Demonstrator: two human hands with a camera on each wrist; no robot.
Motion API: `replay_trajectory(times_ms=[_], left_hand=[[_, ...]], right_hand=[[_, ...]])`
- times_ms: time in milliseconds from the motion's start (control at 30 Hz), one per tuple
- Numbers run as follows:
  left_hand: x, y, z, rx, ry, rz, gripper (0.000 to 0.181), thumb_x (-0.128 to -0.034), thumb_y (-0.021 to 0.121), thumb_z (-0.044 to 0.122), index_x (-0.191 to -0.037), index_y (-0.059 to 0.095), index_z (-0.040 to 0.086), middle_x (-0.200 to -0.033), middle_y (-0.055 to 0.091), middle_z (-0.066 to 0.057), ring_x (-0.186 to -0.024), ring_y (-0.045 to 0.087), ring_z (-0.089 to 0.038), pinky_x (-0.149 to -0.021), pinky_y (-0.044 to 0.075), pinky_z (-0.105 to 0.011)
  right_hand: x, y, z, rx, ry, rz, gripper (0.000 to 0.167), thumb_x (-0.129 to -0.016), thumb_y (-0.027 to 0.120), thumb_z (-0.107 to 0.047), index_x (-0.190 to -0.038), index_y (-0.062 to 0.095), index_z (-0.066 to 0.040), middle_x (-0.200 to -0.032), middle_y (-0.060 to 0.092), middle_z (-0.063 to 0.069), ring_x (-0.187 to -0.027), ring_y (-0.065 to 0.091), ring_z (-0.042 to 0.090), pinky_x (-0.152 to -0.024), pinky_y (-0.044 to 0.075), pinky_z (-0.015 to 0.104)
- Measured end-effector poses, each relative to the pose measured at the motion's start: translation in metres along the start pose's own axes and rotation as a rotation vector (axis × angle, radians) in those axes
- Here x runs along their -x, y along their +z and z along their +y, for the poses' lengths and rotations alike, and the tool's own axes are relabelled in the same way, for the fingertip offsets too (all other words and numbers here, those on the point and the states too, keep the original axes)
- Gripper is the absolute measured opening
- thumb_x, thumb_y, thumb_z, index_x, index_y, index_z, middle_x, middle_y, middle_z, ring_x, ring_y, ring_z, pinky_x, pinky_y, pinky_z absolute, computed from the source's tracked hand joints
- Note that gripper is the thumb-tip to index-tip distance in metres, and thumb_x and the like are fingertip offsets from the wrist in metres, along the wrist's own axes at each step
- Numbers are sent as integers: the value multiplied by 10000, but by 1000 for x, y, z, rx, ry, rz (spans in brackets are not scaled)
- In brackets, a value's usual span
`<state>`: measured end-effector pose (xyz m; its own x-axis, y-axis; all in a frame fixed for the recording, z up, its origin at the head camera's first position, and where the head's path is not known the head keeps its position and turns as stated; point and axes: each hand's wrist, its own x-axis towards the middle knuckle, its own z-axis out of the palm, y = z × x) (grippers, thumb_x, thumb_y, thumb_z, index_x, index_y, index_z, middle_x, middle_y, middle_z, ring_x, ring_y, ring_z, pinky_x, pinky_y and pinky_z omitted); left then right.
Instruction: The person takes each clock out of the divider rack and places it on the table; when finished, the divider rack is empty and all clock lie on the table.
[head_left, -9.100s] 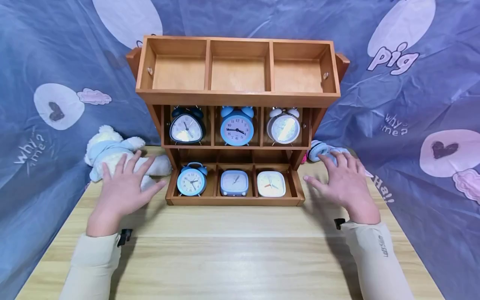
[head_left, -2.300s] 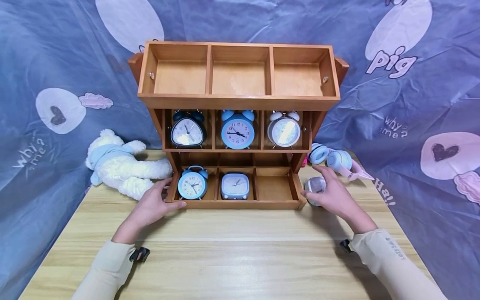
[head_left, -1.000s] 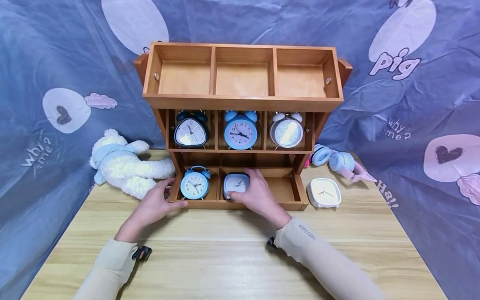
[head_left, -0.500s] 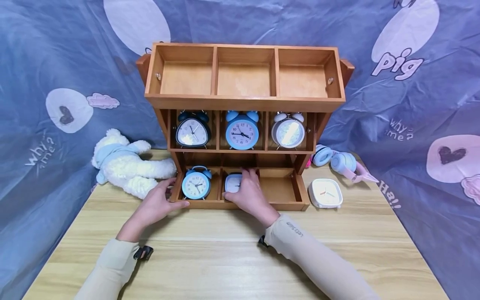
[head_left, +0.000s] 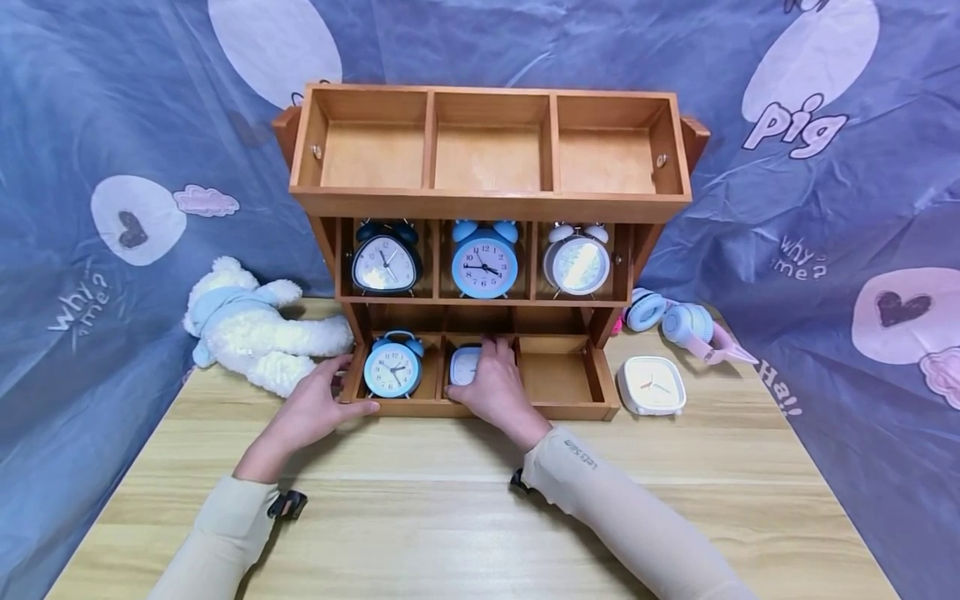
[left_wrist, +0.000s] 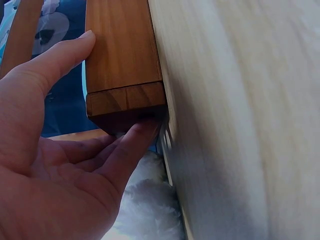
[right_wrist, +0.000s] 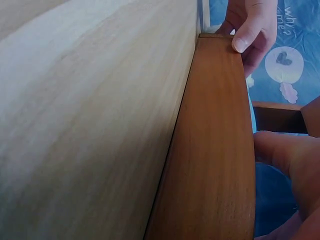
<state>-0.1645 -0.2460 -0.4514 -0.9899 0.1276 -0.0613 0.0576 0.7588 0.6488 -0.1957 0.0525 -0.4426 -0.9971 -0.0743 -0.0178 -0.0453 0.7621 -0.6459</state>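
At the lower left corner of the wooden shelf (head_left: 491, 206), my left hand (head_left: 307, 410) grips the frame. Its thumb lies on the front strip and its fingers are against the side, as the left wrist view shows. My right hand (head_left: 495, 385) reaches into the bottom middle compartment and holds a pale blue square alarm clock (head_left: 463, 364), fingers at its top and thumb low at the front; the hand covers much of it. A light blue twin-bell alarm clock (head_left: 393, 369) stands in the bottom left compartment. On the table, right of the shelf, stands a white square alarm clock (head_left: 651, 386).
The middle row holds a dark triangular alarm clock (head_left: 385, 263), a blue twin-bell clock (head_left: 484, 265) and a white twin-bell clock (head_left: 577, 265). A white plush bear (head_left: 262, 333) lies at left. Blue and pink headphones (head_left: 686, 325) lie at right on the wooden table (head_left: 450, 517).
The white square clock was moved from the bottom right compartment onto the table. My left hand came to the shelf's corner and stayed. My right hand went from there to the pale blue square clock.
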Motion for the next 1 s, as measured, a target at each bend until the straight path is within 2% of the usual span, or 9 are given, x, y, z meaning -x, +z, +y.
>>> replay_trajectory(times_ms=[267, 500, 733, 1000], left_hand=[[0, 0, 0, 5, 3, 2, 1099, -925, 918, 496, -1686, 366, -74, -1665, 496, -346, -1410, 621, -528, -1133, 562, -657], [1, -1, 2, 9, -2, -2, 1103, -923, 916, 503, -1684, 368, -76, -1665, 495, -349, -1412, 616, -530, -1132, 559, -659], [2, 0, 2, 14, 0, -1, 1107, -921, 917, 507, -1684, 367, -78, -1662, 498, -349, -1410, 617, -529, -1133, 558, -658], [2, -1, 2, 14, 0, 1, 1110, -921, 919, 502, -1686, 364, -79, -1664, 494, -351, -1411, 613, -531, -1129, 560, -658]], right_hand=[[-8, 9, 9, -1, -19, 20, 1100, -799, 998, -307, -1647, 411, 77, -1675, 426, 288, -1490, 500, 487, -1273, 462, 624], [-18, 21, 24, -4, -42, 46, 1126, -776, 1008, -357, -1654, 425, 42, -1693, 435, 264, -1520, 483, 475, -1285, 452, 610], [1, 5, 10, -68, -86, 97, 1058, -754, 1000, -264, -1607, 474, 77, -1650, 474, 298, -1505, 502, 489, -1275, 442, 661], [7, -4, 4, -23, -95, 93, 1085, -799, 999, -281, -1661, 429, 49, -1685, 447, 269, -1523, 511, 451, -1305, 457, 578]])
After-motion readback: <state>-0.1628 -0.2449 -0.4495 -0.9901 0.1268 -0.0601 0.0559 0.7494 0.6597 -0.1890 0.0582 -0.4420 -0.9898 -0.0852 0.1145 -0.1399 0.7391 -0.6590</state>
